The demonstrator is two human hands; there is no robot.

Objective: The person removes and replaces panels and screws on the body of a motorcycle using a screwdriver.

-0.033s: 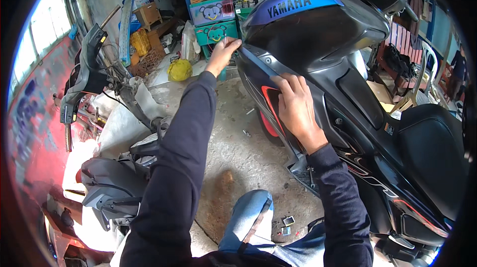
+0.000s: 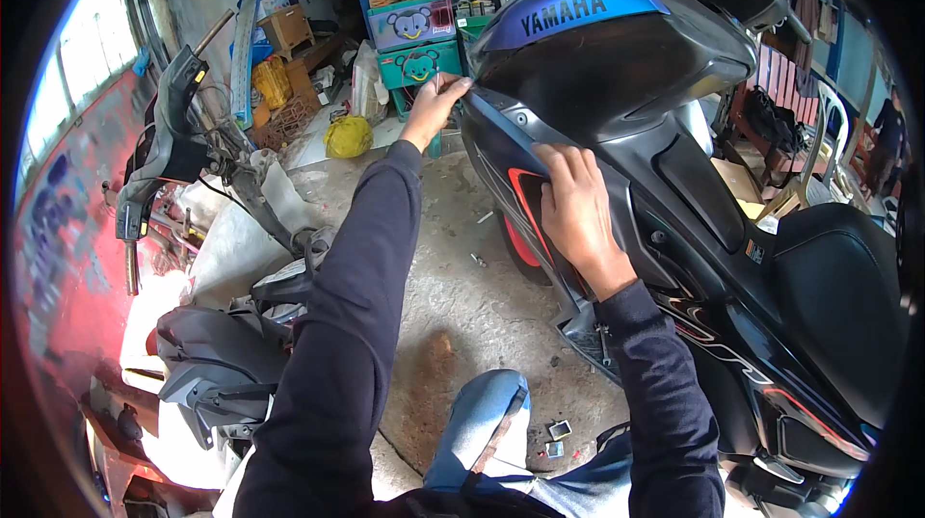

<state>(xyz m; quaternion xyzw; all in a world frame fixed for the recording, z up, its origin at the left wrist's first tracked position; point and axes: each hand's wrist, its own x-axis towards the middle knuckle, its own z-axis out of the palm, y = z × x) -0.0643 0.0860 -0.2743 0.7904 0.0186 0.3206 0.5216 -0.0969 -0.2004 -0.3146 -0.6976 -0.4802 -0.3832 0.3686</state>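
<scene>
- We have our left hand (image 2: pixel 436 106) stretched out to the front tip of the scooter's side fairing panel (image 2: pixel 501 157), fingers pinched together on its top edge, likely because the corner there needs holding steady.
- Our right hand (image 2: pixel 576 205) lies flat on the same panel, further back along it from the left pinch, palm pressed down and fingers spread; it grasps nothing, just pushes, probably to seat or brace the panel against the body.
- The panel is on the near flank of the dark scooter (image 2: pixel 694 181), right under both hands, running from the left fingertips down past the right wrist; a red accent stripe (image 2: pixel 525 205) sits just left of the right palm.
- Above the grip is the blue-topped front cowl (image 2: pixel 568 12); the black seat (image 2: pixel 838 296) is well off to the right of the right hand.
- Below and between our forearms is bare concrete floor (image 2: pixel 453 258), with a few small loose parts (image 2: pixel 557 438) by our knee, well apart from either hand, probably put down within reach.
- Far left of the left arm stands a stripped scooter frame with handlebar (image 2: pixel 159 161); a yellow bag (image 2: pixel 348 136) lies just beyond the left wrist.
</scene>
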